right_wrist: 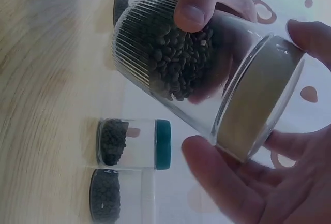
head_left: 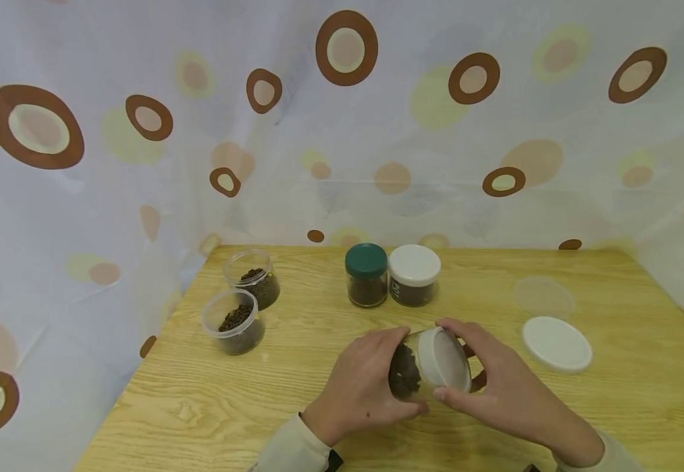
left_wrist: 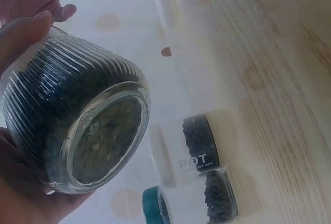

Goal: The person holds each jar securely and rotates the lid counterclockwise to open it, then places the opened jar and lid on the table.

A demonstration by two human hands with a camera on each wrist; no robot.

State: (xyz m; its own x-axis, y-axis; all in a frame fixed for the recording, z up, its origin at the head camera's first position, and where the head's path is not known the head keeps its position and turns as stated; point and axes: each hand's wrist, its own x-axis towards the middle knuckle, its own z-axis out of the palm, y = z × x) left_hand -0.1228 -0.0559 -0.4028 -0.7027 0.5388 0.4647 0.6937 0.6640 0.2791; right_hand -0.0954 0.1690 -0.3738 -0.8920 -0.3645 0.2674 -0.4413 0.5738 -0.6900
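Left grip (head_left: 365, 383) grasping tilted jar (head_left: 405, 370), right grip (head_left: 498, 380) round its white lid (head_left: 449, 362)

Jar held over table (head_left: 183, 406), lid end toward 3 o'clock, dark pellets (right_wrist: 181, 61) inside. Green-lidded jar (head_left: 367, 278) at 11 o'clock; loose lid (head_left: 557, 343) at 3. Risk: poorly seated lid or slipping glass could spill pellets.

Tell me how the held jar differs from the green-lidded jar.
The held jar tilts between left hand and right hand; the green-lidded jar stands upright on the table. The held jar has ribbing and a whitish lid; the green-lidded jar looks smooth. Both are clear and partly filled with dark bits.
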